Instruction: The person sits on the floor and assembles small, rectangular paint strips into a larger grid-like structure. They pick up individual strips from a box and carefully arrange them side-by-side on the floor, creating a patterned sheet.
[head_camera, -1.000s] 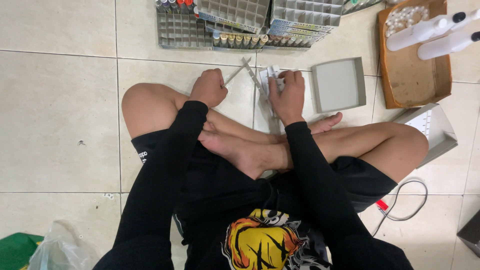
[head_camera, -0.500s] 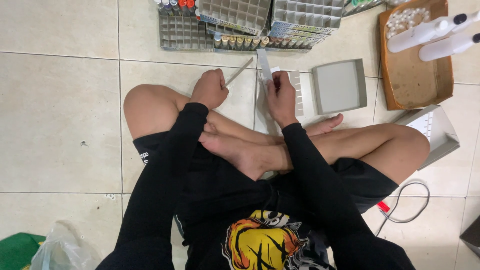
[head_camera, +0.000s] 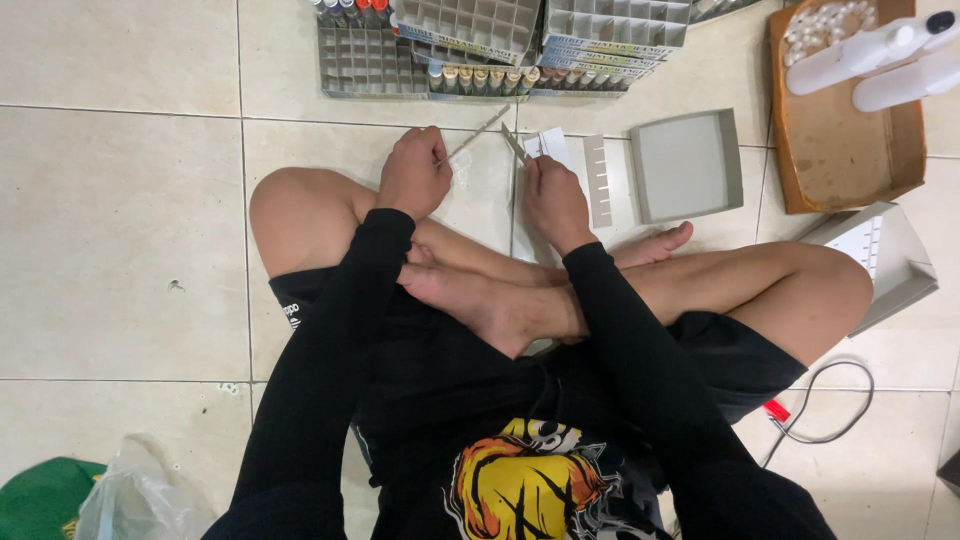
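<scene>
Left hand (head_camera: 412, 172) closing in a loose fist around one end of a thin pale strip (head_camera: 478, 133), keeping it angled up off the floor toward the middle, where it can meet the other piece. Right hand (head_camera: 553, 195) pinching a second thin strip (head_camera: 513, 143) between fingers and thumb, tilting it the opposite way so the two tips are nearly meeting in a shallow V just in front of the knees; whether they are actually touching cannot be told. Both hands working low and close together over the crossed legs, with the forearms resting on them for steadiness.

Lying flat on the tiled floor (head_camera: 120, 220) just beside the right hand: a white slotted card piece (head_camera: 597, 180), apparently kept within easy reach. Sitting next to it, a shallow grey tray (head_camera: 688, 165), open side up. Stacking up further ahead, grey divider grids (head_camera: 470, 25), some cells holding small tubes (head_camera: 480, 80), all within arm's reach. Off to the right, a brown cardboard box (head_camera: 850, 140) holding white caps and two white bottles (head_camera: 880, 55) laid across its rim. Sitting at the lower left, well apart, a green bag (head_camera: 40, 498) and a clear plastic bag (head_camera: 140, 495).
</scene>
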